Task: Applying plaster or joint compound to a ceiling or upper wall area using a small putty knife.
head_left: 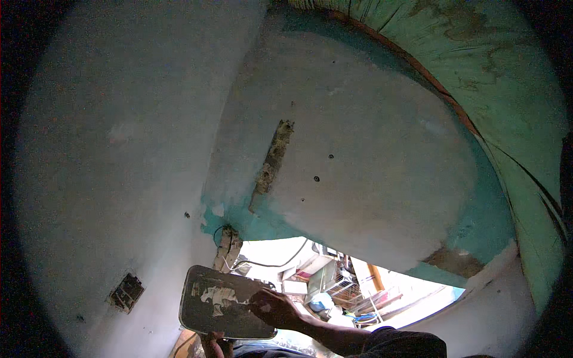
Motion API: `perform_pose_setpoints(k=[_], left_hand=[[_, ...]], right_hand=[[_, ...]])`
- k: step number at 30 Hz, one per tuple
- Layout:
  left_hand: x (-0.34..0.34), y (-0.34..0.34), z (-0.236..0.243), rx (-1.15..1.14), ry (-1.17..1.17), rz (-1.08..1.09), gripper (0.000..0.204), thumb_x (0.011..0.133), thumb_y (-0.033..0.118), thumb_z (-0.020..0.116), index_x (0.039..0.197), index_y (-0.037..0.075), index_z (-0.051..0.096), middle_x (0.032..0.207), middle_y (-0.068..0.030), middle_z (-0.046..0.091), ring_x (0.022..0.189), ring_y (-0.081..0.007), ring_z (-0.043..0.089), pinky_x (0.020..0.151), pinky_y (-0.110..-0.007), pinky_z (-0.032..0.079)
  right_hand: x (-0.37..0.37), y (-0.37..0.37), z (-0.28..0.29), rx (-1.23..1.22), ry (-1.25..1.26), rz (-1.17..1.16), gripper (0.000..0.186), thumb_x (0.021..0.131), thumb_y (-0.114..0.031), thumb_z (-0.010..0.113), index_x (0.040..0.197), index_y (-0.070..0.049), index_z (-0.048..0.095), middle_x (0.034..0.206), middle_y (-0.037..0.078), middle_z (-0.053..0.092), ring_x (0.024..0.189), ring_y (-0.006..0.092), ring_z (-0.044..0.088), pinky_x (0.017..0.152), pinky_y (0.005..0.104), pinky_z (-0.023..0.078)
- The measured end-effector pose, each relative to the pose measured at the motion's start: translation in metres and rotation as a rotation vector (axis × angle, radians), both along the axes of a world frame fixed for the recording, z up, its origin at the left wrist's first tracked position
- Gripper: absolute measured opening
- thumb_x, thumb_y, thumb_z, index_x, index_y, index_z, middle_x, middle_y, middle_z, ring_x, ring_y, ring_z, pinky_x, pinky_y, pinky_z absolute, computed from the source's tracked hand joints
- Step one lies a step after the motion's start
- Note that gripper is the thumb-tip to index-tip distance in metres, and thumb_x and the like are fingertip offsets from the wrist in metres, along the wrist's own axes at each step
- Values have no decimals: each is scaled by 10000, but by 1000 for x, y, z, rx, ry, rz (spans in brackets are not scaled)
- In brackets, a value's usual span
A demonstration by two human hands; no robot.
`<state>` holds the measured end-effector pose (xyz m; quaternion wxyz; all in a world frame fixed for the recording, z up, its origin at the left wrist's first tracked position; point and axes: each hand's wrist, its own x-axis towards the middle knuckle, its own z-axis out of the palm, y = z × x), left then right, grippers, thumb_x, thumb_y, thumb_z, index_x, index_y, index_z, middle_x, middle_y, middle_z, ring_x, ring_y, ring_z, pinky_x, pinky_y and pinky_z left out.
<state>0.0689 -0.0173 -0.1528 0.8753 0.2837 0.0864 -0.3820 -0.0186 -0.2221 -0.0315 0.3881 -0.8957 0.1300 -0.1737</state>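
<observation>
My left hand [215,344] grips the lower edge of a dark rectangular tray [236,322] with rounded corners and a pale rim. A smear of whitish paste [219,298] lies on the tray's face. Over the tray's right side is my right hand [273,308], its fingers drawn together close to the paste. Something thin and pale shows at its fingertips, but I cannot make out what it holds. My right forearm, in a dark sleeve, reaches in from the lower right.
Ahead, a wall [382,143] coated pale grey over teal has a rough bare strip [274,158] and small holes. The left wall holds a recessed box [126,293]. Green boards [507,77] slope overhead. Beyond a bright opening, shelves and a blue-white bundle [321,302] stand among clutter.
</observation>
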Motion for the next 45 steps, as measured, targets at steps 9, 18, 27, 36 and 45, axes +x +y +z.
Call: perform_pose_setpoints(k=[9,18,27,36,45], left_hand=[[-2,-4,22,-61,19,19,447,869,174,646,1291,150,501,1075,-64,593,881,-235,607,741,-414,588],[-5,-3,-9,-10,-20,-9,437,816,109,645,1240,117,538,1004,-64,594,875,-237,608,725,-416,592],[1,3,-56,-389,317,-58,389,890,177,611,1257,62,549,1091,-92,615,950,-251,599,786,-412,553],[-16,5,-11,-215,4,69,345,960,221,587,1246,27,571,1089,-99,638,955,-244,606,808,-375,529],[-21,7,-36,272,-405,145,264,975,192,574,1204,64,600,917,-39,622,768,-155,566,681,-299,516]], right_hand=[[-5,2,6,4,-3,-50,150,875,-71,689,1019,-64,648,962,78,646,880,243,673,750,341,549],[-7,-5,23,-42,13,-178,180,871,-153,729,1016,-63,671,914,95,701,825,219,692,718,333,555],[-14,-59,45,-195,18,-204,156,821,-133,731,965,-107,679,952,68,682,812,194,631,701,322,504],[67,-101,235,-653,-148,-229,227,909,-289,699,940,-70,648,840,68,673,743,161,630,620,314,511],[265,-153,417,-270,-581,4,382,931,-153,607,1299,-66,558,1117,112,695,713,166,635,567,337,493]])
